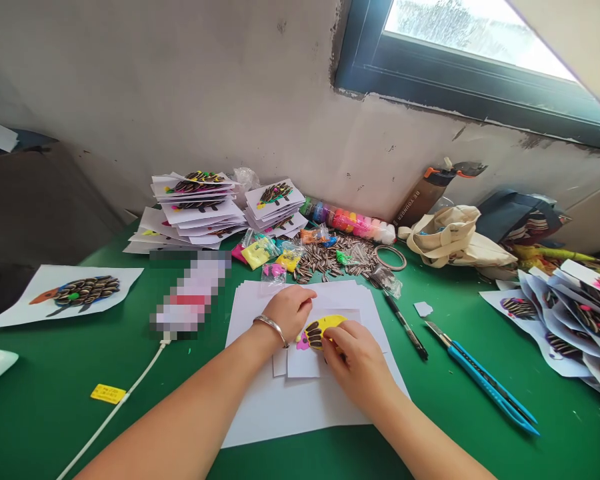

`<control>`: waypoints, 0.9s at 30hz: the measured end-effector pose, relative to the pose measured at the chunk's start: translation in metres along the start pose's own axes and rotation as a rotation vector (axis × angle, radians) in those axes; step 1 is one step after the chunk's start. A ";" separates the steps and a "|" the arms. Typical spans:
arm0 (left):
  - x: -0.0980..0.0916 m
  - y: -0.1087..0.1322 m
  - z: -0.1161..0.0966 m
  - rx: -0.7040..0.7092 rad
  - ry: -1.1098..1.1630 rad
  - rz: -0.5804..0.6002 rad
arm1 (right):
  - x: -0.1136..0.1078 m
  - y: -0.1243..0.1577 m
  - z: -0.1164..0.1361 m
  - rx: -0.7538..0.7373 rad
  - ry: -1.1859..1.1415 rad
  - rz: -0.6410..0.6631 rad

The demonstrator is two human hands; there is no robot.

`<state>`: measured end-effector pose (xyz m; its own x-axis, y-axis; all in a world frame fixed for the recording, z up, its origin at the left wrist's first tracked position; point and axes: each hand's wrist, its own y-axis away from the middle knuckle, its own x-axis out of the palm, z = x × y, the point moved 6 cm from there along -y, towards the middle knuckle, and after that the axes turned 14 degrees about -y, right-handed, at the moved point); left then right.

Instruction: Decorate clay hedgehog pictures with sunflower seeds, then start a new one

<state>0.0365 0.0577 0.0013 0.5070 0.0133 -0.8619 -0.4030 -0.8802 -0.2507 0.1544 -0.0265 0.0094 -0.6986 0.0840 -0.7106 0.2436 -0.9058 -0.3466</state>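
Note:
A small white card (300,368) lies on a stack of white paper (265,417). It bears a yellow clay shape (333,321) with a pink clay piece (303,341) at its left end. Several striped sunflower seeds (313,331) are set side by side on the yellow clay. My right hand (354,353) is closed in a pinch at the right edge of these seeds; its fingertips hide whatever is between them. Just above the card's left side, my left hand (289,312) has its fingers curled together, and their contents are hidden.
Loose sunflower seeds (325,259) and clay packets (258,251) lie behind the paper. Stacks of decorated cards (205,217) stand at back left, with more cards (570,320) at right. A pen (406,327) and a blue utility knife (490,380) lie right; a white cable (145,370) runs left.

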 end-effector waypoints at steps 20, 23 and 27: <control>-0.001 0.000 0.000 0.000 -0.004 0.003 | -0.003 0.004 0.032 -0.259 0.046 0.069; -0.002 0.000 -0.001 0.001 -0.005 0.002 | 0.000 0.005 0.039 -0.313 0.111 0.124; -0.001 0.000 0.000 0.002 -0.001 0.001 | 0.004 0.003 0.037 -0.312 0.184 0.139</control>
<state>0.0360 0.0571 0.0026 0.5058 0.0128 -0.8626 -0.4050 -0.8793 -0.2505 0.1278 -0.0442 0.0284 -0.5193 0.0678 -0.8519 0.5405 -0.7461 -0.3889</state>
